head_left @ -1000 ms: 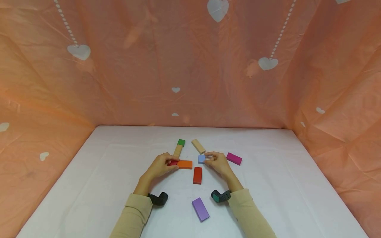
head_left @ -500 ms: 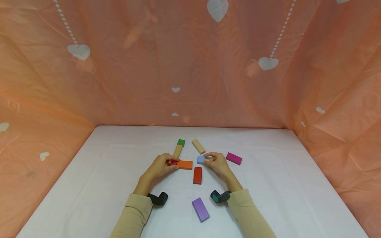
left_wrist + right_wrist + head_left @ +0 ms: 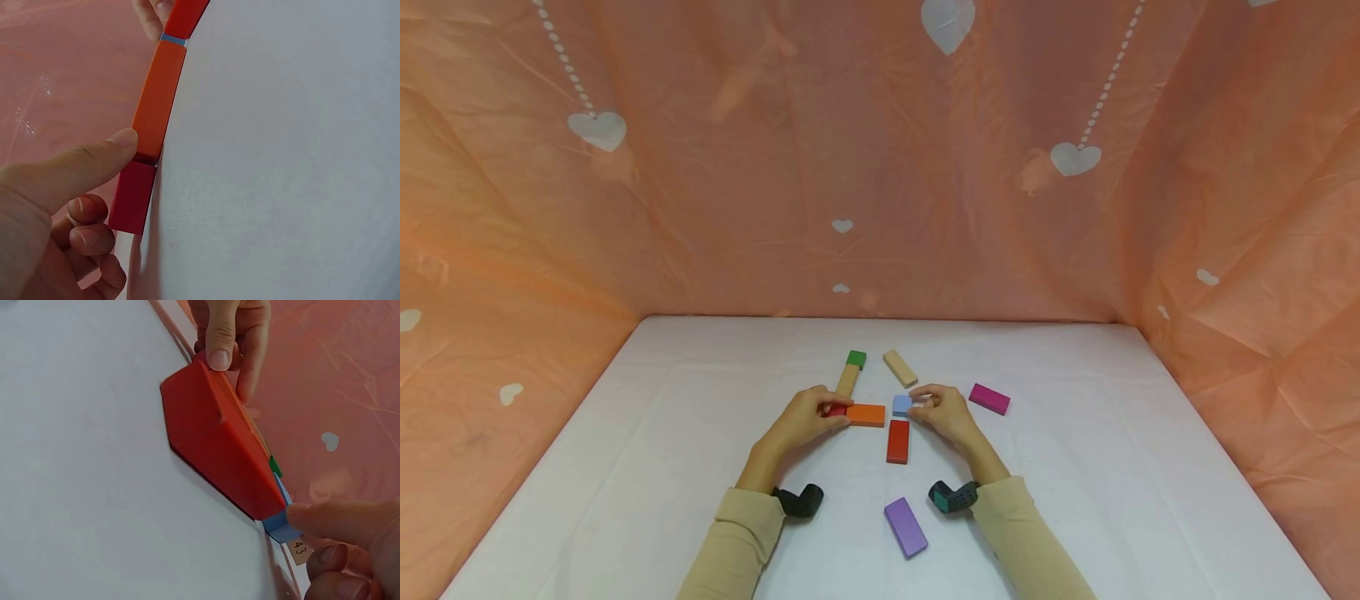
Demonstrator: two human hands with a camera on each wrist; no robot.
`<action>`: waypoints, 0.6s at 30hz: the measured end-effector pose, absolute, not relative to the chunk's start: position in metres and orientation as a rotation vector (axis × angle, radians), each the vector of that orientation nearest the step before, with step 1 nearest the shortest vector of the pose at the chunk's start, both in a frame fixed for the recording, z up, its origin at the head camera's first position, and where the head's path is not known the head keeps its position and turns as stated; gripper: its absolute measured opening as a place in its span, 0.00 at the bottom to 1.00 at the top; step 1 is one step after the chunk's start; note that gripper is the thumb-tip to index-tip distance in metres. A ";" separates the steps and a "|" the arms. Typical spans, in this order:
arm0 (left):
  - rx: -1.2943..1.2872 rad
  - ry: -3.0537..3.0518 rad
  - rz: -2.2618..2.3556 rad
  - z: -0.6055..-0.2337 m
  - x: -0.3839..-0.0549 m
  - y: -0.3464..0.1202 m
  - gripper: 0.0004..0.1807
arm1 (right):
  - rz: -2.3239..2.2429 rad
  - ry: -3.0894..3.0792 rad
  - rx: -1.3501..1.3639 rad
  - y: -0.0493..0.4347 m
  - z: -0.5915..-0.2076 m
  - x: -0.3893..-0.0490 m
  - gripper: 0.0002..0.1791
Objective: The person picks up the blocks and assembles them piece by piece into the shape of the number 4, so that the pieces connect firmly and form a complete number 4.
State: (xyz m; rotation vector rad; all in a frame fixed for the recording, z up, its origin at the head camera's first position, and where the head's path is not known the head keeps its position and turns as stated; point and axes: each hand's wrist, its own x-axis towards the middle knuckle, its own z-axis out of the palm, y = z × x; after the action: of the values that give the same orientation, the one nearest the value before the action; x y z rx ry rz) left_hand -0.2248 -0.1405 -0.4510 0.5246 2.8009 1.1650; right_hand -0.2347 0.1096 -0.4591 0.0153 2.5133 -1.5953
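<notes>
In the head view my left hand [image 3: 808,414] pinches at the joint of a small crimson block [image 3: 837,411] and an orange block [image 3: 867,415] lying end to end. Its thumb touches the orange block's end in the left wrist view. My right hand [image 3: 946,411] holds a small light blue block [image 3: 902,406] between thumb and finger, slightly apart from the orange block's right end. A red block [image 3: 898,442] lies just in front of the blue one; in the right wrist view it hides part of the row. Beyond the left hand, a plain wood block [image 3: 847,381] meets a green block [image 3: 857,359].
Another plain wood block [image 3: 900,367] lies behind the blue one. A magenta block [image 3: 989,399] is right of the right hand, and a purple block [image 3: 906,527] lies between the forearms. Orange sheeting [image 3: 880,167] encloses the white tabletop [image 3: 625,467].
The blue block has slid a little left and toward me with my right hand, closer to the orange block. My left hand stays where it was.
</notes>
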 end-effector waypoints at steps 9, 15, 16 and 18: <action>0.512 2.797 1.164 -0.452 -0.225 -0.141 0.15 | -1.579 2.515 -0.043 0.107 -0.459 -0.234 0.16; 0.501 2.795 1.168 -0.452 -0.225 -0.141 0.15 | -1.559 2.558 -0.081 0.107 -0.461 -0.234 0.16; 0.500 2.796 1.167 -0.453 -0.225 -0.141 0.15 | -1.555 2.568 -0.090 0.106 -0.460 -0.234 0.16; 0.502 2.800 1.165 -0.453 -0.226 -0.141 0.15 | -1.547 2.578 -0.100 0.106 -0.460 -0.234 0.16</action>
State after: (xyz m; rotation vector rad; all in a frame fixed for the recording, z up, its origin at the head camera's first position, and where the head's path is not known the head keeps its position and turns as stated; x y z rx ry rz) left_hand -0.2256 -0.1411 -0.4530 0.5023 2.8004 1.1649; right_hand -0.2335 0.1060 -0.4599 -0.0998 2.5781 -1.5469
